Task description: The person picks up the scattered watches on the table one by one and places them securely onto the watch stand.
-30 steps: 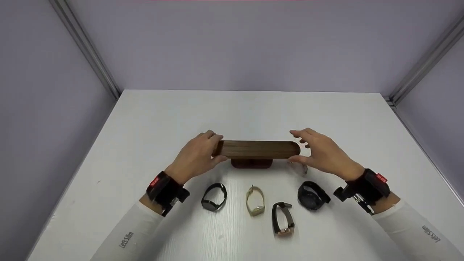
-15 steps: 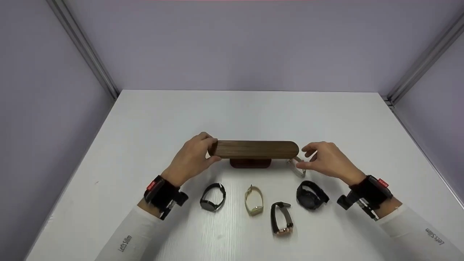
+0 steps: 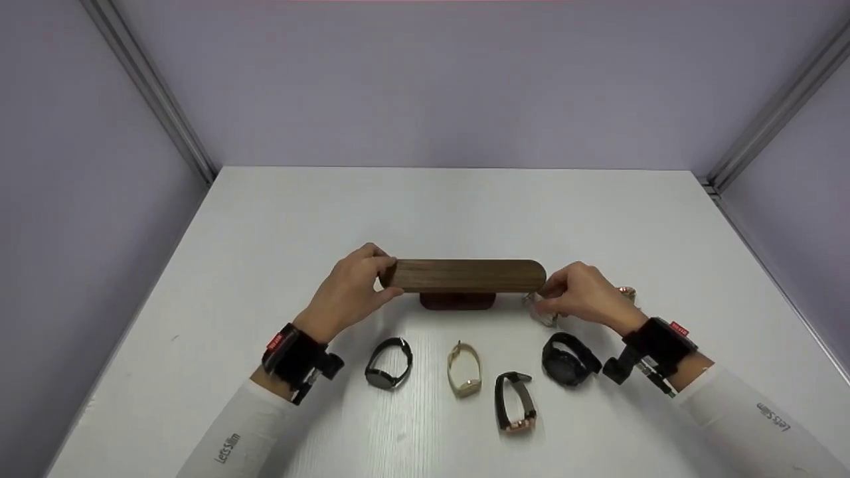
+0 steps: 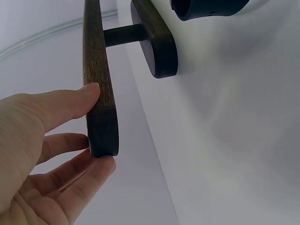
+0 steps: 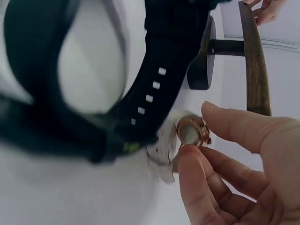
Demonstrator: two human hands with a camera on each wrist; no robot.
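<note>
A dark wooden watch stand (image 3: 465,275) stands mid-table, its long bar on a short post above an oval base (image 3: 457,301). My left hand (image 3: 380,274) grips the bar's left end (image 4: 101,117), with the thumb (image 4: 70,101) on one face and fingers (image 4: 79,180) on the other. My right hand (image 3: 551,300) is low at the bar's right end and pinches a small watch (image 3: 543,316). The right wrist view shows its rose-gold case (image 5: 190,131) and pale strap (image 5: 161,157) between thumb and forefinger.
In front of the stand lie several watches: a black round one (image 3: 388,362), a beige one (image 3: 463,368), a black-strapped one with rose-gold case (image 3: 512,401) and a bulky black one (image 3: 568,358) (image 5: 93,89) beside my right wrist. A small item (image 3: 625,292) shows behind my right hand.
My right hand let go of the bar's right end, dropped to the table and took hold of the pale-strapped watch. My left hand stayed on the left end.
</note>
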